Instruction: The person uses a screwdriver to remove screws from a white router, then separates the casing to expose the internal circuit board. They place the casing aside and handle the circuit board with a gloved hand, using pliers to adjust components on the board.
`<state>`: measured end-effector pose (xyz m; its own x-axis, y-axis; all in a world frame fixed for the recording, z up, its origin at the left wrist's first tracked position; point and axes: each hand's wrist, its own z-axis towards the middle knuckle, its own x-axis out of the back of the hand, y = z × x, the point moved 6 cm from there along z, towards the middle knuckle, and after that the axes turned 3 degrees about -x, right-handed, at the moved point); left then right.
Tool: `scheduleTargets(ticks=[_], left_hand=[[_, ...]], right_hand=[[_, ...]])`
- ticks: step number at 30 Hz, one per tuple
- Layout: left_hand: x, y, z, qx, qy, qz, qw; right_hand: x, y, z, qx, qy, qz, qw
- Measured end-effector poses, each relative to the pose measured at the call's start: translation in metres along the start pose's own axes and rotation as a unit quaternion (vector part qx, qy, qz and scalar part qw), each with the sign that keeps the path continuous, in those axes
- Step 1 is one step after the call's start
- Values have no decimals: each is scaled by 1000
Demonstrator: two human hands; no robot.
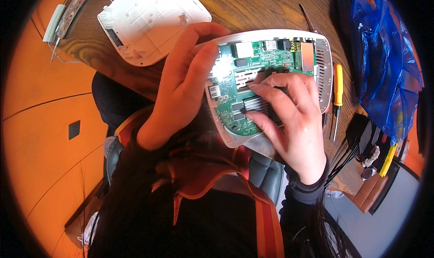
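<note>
An opened white plastic device housing (pixel 266 33) with a green circuit board (pixel 228 102) inside is tilted towards me over the table's near edge. My left hand (pixel 183 77) grips the housing at its upper left corner, thumb at the rim and the other fingers partly hidden behind. Over the board, my right hand (pixel 291 106) has its thumb and fingertips closed about the sides of a silver finned heat sink (pixel 257 104). The back of that hand covers the board's lower right part. Above the heat sink shows a metal plate with slots (pixel 246 77).
A white plastic cover (pixel 156 21) lies inside up at the back left, near a light strip-shaped part with wires (pixel 56 25). To the right are a yellow-handled screwdriver (pixel 337 86), a dark thin tool (pixel 307 17), a blue plastic bag (pixel 384 63) and black cables (pixel 348 145).
</note>
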<state>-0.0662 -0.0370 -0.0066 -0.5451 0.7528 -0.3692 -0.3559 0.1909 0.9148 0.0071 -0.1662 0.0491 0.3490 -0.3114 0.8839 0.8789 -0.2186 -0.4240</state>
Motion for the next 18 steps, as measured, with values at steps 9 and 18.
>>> scheduleTargets(ticks=[9,18], left_hand=[[-2,-4,0,-46,-56,118,990],[-6,3,-6,-30,-104,186,977]], right_hand=[[4,1,9,20,-63,10,998],[13,-4,11,2,-85,51,995]])
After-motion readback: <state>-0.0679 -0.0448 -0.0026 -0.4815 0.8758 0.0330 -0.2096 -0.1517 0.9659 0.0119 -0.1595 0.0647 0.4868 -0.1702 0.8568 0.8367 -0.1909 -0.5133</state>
